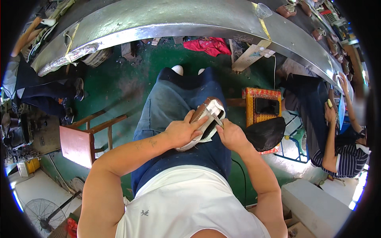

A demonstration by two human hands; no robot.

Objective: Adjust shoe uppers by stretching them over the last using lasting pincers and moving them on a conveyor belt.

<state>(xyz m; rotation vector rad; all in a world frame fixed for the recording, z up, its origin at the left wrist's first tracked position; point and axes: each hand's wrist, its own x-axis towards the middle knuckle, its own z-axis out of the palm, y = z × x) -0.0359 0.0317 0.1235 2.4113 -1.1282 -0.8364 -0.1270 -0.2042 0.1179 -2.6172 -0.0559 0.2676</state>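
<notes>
A brown and white shoe [206, 123] rests on my lap, its toe pointing away from me and its dark opening turned to the right. My left hand [184, 131] grips it from the left side, fingers spread over the white upper. In my right hand [232, 135] is a slim grey metal hand tool [216, 118], its tip against the light part near the shoe's tongue. The fingers are closed round the tool, and its exact kind does not show.
A long metal-topped bench [158, 20] curves across the far side. A wooden stool [79, 142] stands left; a black phone [266, 106] lies on a woven-topped seat at right, near a black cushion [266, 134]. Other people work at both sides, one in a striped shirt [351, 160].
</notes>
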